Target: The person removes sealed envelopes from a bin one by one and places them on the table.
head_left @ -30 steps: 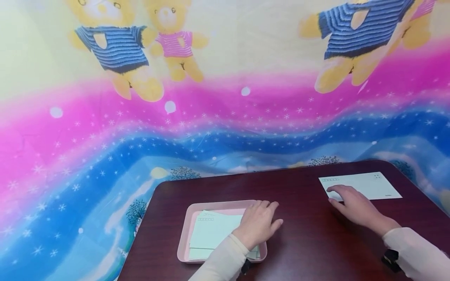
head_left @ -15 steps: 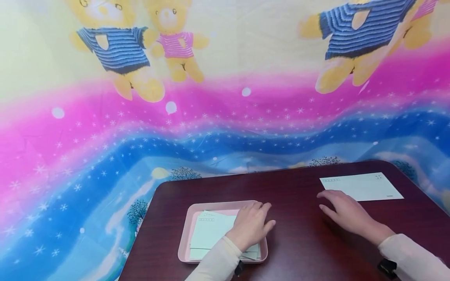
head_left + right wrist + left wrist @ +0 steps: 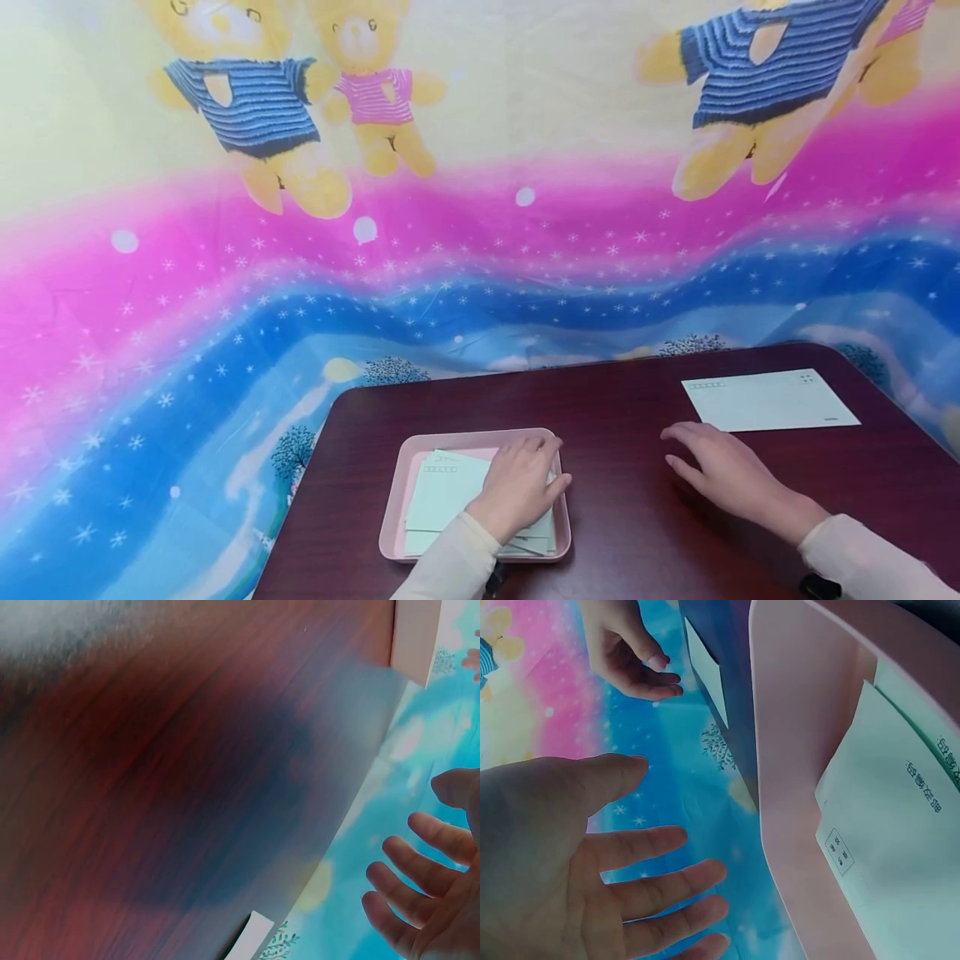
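Observation:
Several pale envelopes [image 3: 450,496] lie stacked a little askew in a pink tray [image 3: 392,500] on the table. Over the tray's right part hovers my left hand [image 3: 517,483], covering some of the stack; in the left wrist view its fingers are spread and relaxed, holding nothing. A single pale envelope [image 3: 772,400] lies flat at the table's far right. My right hand [image 3: 731,475] is in the air just in front and to the left of that envelope, apart from it. The right wrist view shows its fingers [image 3: 397,907] loosely extended around nothing.
The dark red-brown table [image 3: 600,533] has rounded far corners. Right behind it hangs a colourful cloth [image 3: 480,250] printed with teddy bears and snowflakes.
Both hands have moved: the left one drifted left over the tray, and the right one drew back left and toward me, off the single envelope. The envelopes stayed in place.

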`<state>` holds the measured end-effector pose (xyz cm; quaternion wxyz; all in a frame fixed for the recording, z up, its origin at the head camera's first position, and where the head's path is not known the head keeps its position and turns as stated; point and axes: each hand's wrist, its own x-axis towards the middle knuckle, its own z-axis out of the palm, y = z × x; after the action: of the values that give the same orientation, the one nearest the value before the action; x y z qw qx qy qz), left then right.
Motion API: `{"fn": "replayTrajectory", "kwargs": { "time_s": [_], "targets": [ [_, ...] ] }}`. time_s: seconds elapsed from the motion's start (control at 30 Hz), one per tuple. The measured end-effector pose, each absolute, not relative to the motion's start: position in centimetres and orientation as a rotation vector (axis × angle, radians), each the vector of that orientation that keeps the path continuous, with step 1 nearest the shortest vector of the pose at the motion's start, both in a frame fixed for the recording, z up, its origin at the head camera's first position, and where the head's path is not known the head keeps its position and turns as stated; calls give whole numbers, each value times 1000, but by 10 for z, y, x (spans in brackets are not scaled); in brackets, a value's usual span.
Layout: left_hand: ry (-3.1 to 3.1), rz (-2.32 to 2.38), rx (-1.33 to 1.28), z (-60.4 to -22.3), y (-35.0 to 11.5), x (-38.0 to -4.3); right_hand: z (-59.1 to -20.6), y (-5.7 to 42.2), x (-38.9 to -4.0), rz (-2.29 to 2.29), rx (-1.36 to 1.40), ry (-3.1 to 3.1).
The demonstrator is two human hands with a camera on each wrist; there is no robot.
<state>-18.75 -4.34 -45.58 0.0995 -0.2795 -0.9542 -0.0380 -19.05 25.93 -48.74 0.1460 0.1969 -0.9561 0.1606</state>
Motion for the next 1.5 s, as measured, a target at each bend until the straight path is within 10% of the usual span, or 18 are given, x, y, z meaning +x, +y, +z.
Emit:
{"fn": "replayTrajectory", "kwargs": {
  "time_s": [1.5],
  "targets": [
    [-2864, -222, -662, -469, -94, -176, -495, 202, -167, 456, 658, -2665]
  ]
}}
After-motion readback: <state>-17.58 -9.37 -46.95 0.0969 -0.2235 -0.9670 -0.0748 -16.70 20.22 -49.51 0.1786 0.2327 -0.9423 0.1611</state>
